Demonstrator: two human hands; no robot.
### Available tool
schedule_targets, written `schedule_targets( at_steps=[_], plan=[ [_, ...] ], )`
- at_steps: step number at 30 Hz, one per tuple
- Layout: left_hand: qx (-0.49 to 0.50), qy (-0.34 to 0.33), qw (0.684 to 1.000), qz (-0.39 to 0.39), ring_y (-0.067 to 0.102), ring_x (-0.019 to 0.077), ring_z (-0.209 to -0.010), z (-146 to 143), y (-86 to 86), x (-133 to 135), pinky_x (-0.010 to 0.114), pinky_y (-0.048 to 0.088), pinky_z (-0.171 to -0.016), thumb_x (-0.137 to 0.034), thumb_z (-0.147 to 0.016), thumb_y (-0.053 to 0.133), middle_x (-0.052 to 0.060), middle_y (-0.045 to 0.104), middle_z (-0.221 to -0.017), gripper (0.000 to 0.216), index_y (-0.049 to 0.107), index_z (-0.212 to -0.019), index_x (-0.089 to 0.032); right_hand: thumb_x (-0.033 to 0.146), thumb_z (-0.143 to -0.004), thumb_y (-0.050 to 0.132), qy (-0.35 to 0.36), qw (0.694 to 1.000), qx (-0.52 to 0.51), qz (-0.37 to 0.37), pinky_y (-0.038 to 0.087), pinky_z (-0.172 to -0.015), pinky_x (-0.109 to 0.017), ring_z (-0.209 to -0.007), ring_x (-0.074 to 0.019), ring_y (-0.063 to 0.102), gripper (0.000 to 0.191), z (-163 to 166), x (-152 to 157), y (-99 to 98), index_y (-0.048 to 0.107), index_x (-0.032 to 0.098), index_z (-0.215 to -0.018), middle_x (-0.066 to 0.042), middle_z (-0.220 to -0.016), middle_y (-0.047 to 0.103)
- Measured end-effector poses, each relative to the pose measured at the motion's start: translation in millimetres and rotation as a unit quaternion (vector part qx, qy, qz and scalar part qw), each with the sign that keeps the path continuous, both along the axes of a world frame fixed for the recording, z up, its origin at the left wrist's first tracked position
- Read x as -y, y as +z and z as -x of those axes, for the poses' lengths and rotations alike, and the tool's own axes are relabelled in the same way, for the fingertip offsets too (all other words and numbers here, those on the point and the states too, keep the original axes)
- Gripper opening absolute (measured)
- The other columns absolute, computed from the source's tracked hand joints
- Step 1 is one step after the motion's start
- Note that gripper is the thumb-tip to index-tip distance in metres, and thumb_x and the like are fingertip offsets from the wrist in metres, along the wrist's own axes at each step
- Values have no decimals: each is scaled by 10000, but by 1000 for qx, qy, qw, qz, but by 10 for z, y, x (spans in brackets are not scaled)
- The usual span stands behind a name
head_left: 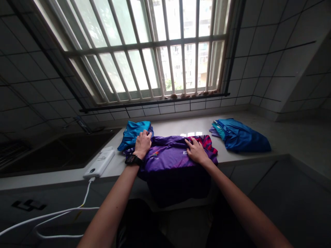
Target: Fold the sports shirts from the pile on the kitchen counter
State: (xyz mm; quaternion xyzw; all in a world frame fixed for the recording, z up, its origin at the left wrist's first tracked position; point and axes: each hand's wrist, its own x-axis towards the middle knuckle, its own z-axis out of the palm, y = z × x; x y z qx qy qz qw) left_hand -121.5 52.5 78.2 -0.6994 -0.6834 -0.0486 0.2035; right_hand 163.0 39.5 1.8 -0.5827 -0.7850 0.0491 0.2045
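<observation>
A purple sports shirt with a small colourful logo lies across the counter's front edge, its lower part hanging down in shadow. Red and dark stripes show at its right side. At the shirt's upper left is my left hand, a black watch on the wrist; its fingers are bent down and closed on the fabric. My right hand rests on the right part of the shirt, fingers apart and pointing left near the upper folded edge. Just behind my left hand sits a bright blue folded garment, partly covered by that hand.
A folded pile of blue clothes lies on the right of the white counter. To the left, a white power bank with a plugged-in cable stands by the dark sink. A barred window is behind.
</observation>
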Motion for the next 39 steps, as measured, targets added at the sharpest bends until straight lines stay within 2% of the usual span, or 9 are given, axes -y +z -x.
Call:
schedule_targets(
  at_steps=[2,6,10,16,24,28,31,35,39],
  plan=[
    [0,-48,999,13,610,288,-1151,-71,-46,14,380,513,-979,-149,-985,380,172,625,-1272,417,678,-1276,-164,257,-1024,459,4,1000,2,-1,268,-1267,-543,-1590,-293,301,521,1,1,7,536,196,-1536,-188,-1708,340],
    [-7,-149,980,132,661,245,-1056,-212,-215,74,350,534,-960,-191,-1017,402,136,668,-1202,369,720,-1204,-185,249,-1027,434,7,1000,10,5,218,-1288,-552,-1599,-291,278,460,1,0,18,611,131,-1435,-210,-1703,340],
    [-13,-91,990,103,620,295,-1241,-188,-283,36,397,543,-993,-156,-998,395,172,593,-1420,445,716,-1301,-213,273,-1016,439,-12,1000,2,15,207,-1294,-557,-1611,-295,249,609,13,-1,22,424,124,-1606,-197,-1727,295],
    [0,-46,998,46,450,376,-1451,-26,-190,-188,455,493,-1105,-198,-915,528,211,392,-1640,552,599,-1460,-157,296,-986,470,-47,998,-22,24,220,-1296,-529,-1604,-317,267,783,34,1,34,207,41,-1678,-230,-1727,268],
    [13,-14,999,-30,561,344,-1287,-22,-79,-343,418,507,-1034,-233,-964,442,209,576,-1425,444,639,-1351,-141,128,-968,428,28,998,-24,-45,218,-1296,-541,-1581,-269,320,481,-5,-3,0,605,157,-1415,-180,-1684,389],
    [23,-24,999,11,652,306,-1133,-163,-84,-318,400,527,-979,-187,-971,400,184,666,-1246,392,698,-1222,-148,176,-990,444,44,998,-19,-34,209,-1298,-545,-1591,-279,295,412,-4,3,5,656,136,-1340,-182,-1693,377],
    [37,-100,991,83,672,273,-1129,-324,-215,-248,359,534,-979,-218,-965,468,145,684,-1248,392,673,-1297,-180,255,-1000,469,15,1000,-22,2,196,-1303,-537,-1607,-290,257,533,7,-9,18,535,101,-1506,-197,-1713,328],
    [46,-154,981,112,587,274,-1345,-503,-519,-151,380,489,-1105,-334,-1019,455,150,623,-1444,485,570,-1469,-196,307,-998,470,-22,999,-33,37,203,-1300,-524,-1588,-307,303,719,16,-26,14,302,57,-1651,-223,-1697,348],
    [111,-118,981,104,455,271,-1506,-564,-696,-140,402,377,-1228,-328,-1041,390,184,483,-1625,588,420,-1592,-122,334,-1012,460,-31,999,-12,34,249,-1277,-518,-1535,-316,392,641,1,-44,37,413,116,-1613,-199,-1642,456]
  ],
)
